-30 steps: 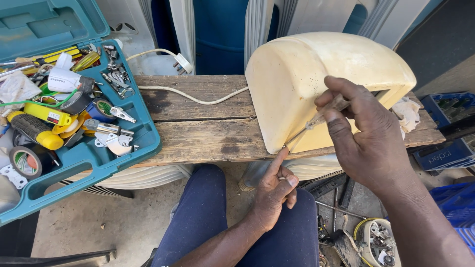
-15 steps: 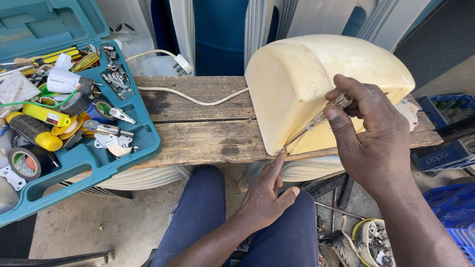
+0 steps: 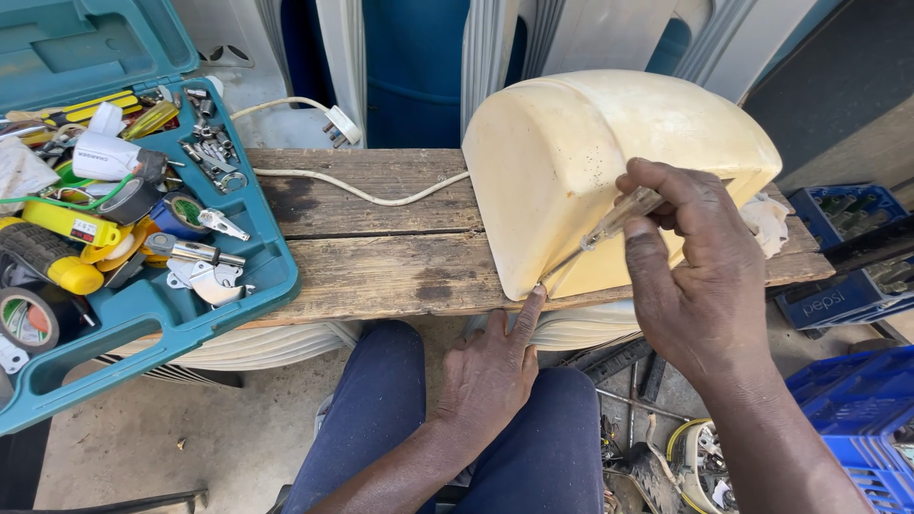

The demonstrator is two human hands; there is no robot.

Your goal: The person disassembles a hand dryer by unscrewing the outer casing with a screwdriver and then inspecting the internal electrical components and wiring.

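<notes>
Here the cream plastic housing sits at the right part of the wooden plank bench, its lower front corner right at the plank's near edge, so there is almost no wood left in front of it; to its left a broad stretch of bare plank runs as far as the teal tool case. The right hand is closed around a screwdriver with a clear handle, thumb and fingers pinching the handle, and the thin shaft slants down and left to the housing's lower front corner. The left hand rests on the person's lap in dark blue trousers, fingers loosely together with the index finger stretched up so its tip touches that same corner, just beside the screwdriver's tip. A white cable snakes across the far board from the housing to a white plug at the bench's far edge, well apart from both hands. The open case overhangs the left end of the bench and is crowded with tape rolls, yellow-handled tools and metal bits. Blue crates stand to the right, just beyond the bench end, and loose tools lie on the ground under the right arm. The housing is rounded on top, smooth, yellowed, with small dark specks on its front face and a straight lower rim.
</notes>
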